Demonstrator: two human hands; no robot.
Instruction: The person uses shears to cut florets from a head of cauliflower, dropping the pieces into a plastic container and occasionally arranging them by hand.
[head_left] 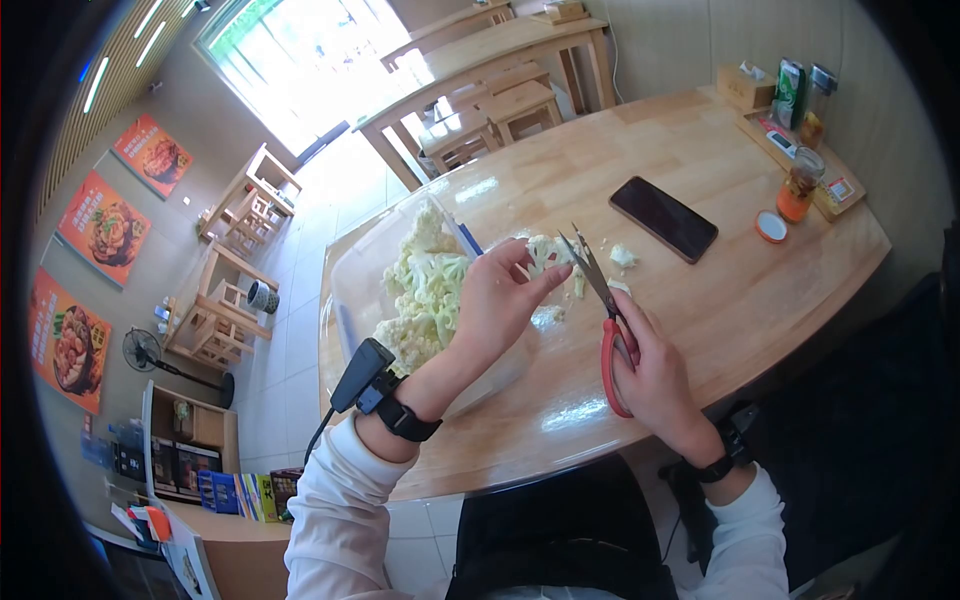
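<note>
Between the thumb and fingers of my left hand (500, 300) is a piece of cauliflower (546, 250), held above the table. My right hand (650, 370) grips red-handled scissors (611, 345) whose blades are parted and point up at the cauliflower piece. Left of my hands, a clear plastic container (350, 262) holds a heap of cauliflower florets (425, 285); my left forearm covers part of it. A small loose floret (623, 256) lies on the table right of the blades, and more bits lie under my hands.
A black phone (664, 218) lies on the wooden table (560, 170) beyond my right hand. At the right edge stand an orange-filled jar (800, 188), its lid (771, 226), a green can (790, 93) and a tissue box (745, 86). Other tables (490, 75) stand behind.
</note>
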